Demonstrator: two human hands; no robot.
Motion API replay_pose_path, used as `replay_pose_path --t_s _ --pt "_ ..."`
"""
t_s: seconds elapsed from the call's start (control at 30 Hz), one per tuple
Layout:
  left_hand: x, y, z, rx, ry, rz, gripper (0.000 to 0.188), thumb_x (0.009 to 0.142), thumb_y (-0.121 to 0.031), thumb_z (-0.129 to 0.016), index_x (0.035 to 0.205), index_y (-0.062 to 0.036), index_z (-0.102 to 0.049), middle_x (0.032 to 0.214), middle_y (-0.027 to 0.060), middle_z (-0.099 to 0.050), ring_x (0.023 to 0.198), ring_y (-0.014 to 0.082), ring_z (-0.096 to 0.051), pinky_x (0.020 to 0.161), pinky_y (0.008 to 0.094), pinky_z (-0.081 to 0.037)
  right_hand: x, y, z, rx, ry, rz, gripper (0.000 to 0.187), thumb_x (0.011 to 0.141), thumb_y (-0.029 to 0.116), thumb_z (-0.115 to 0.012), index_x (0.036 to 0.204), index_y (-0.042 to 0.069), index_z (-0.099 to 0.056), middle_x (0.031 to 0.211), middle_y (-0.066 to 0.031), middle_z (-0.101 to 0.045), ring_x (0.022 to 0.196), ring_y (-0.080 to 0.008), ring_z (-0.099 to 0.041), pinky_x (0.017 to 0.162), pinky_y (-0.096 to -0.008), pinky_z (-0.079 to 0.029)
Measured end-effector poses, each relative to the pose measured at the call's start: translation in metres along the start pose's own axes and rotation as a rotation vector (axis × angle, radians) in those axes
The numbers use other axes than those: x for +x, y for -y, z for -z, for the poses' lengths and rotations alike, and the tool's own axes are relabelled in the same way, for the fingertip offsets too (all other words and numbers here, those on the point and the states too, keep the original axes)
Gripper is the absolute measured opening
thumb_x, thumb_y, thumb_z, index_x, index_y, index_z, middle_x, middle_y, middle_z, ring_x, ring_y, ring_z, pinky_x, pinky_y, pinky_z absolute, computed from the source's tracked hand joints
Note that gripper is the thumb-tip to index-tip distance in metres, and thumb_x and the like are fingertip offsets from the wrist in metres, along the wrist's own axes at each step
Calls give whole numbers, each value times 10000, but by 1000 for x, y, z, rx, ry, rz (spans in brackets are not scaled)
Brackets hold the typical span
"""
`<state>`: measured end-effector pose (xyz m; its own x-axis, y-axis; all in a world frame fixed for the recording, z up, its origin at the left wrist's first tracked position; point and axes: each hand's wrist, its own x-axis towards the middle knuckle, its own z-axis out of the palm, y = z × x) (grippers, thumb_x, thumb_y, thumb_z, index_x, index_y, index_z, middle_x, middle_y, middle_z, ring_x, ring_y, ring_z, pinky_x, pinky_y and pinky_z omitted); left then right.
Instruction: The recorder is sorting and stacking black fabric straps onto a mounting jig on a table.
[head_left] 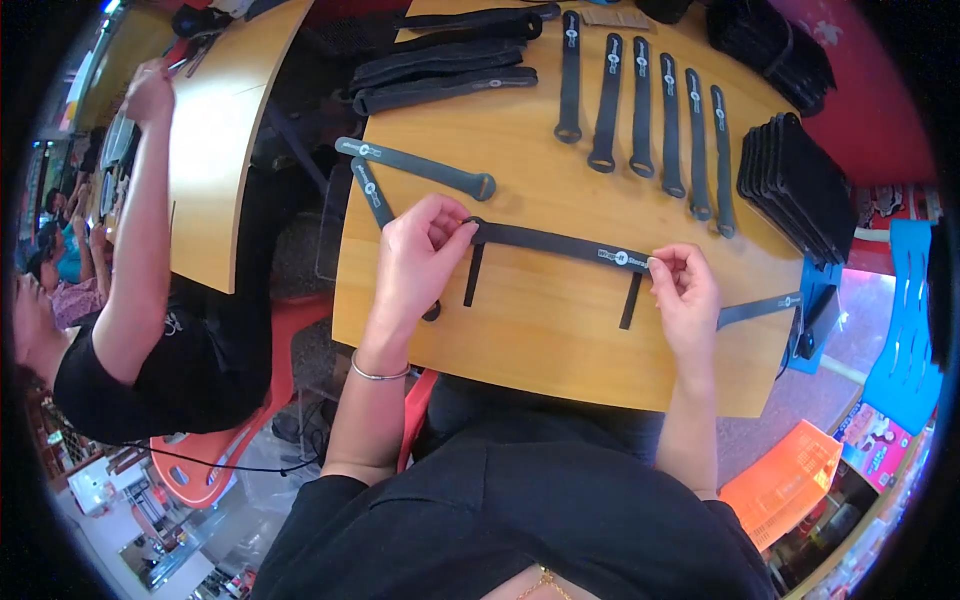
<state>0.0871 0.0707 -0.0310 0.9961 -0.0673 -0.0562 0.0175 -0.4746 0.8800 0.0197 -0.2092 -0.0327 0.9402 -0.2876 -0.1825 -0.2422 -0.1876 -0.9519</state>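
Note:
A black fabric strap (pixel 560 245) with a pale printed mark is stretched flat between my hands, over the wooden table. My left hand (pixel 412 258) pinches its looped end with thumb and fingers. The plain end is pinched in my right hand (pixel 688 295). Below the strap show two short narrow black strips (pixel 474 275); whether they are joined to it, I cannot tell. Two loose straps (pixel 425 168) lie beyond my left hand, one partly hidden by it. Another strap (pixel 758 310) sticks out beside my right hand.
Several straps (pixel 641 110) lie in a row across the wooden table (pixel 540 350). Bundled straps (pixel 445 90) are at the far left, dark stacked pieces (pixel 795 190) at the right edge. Left, a co-worker's arm (pixel 145 220) reaches over another table (pixel 215 150). An orange sheet-like thing (pixel 785 485) is lower right.

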Motion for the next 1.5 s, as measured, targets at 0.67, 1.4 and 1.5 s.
replay_pose_path --t_s 0.67,1.4,1.5 --pt "2 7 -11 27 -73 -9 110 804 -22 -700 889 13 -640 689 44 -625 523 59 -498 499 209 -411 1 -5 -3 -98 -82 17 79 859 7 -660 874 14 -583 714 15 -571 592 -29 -495 522 -178 -406" --pt "4 11 -11 19 -82 2 111 793 -35 -707 876 2 -643 665 29 -613 536 61 -495 513 210 -420 1 -8 -4 -137 -83 75 86 832 15 -684 837 7 -599 680 -1 -594 570 -40 -516 512 -201 -428" --pt "4 9 -12 42 -84 -2 110 792 -34 -707 875 -1 -643 659 27 -606 538 63 -498 515 212 -423 1 -6 -6 -198 -99 108 94 825 11 -684 832 2 -592 687 -23 -601 562 -60 -527 512 -218 -437"
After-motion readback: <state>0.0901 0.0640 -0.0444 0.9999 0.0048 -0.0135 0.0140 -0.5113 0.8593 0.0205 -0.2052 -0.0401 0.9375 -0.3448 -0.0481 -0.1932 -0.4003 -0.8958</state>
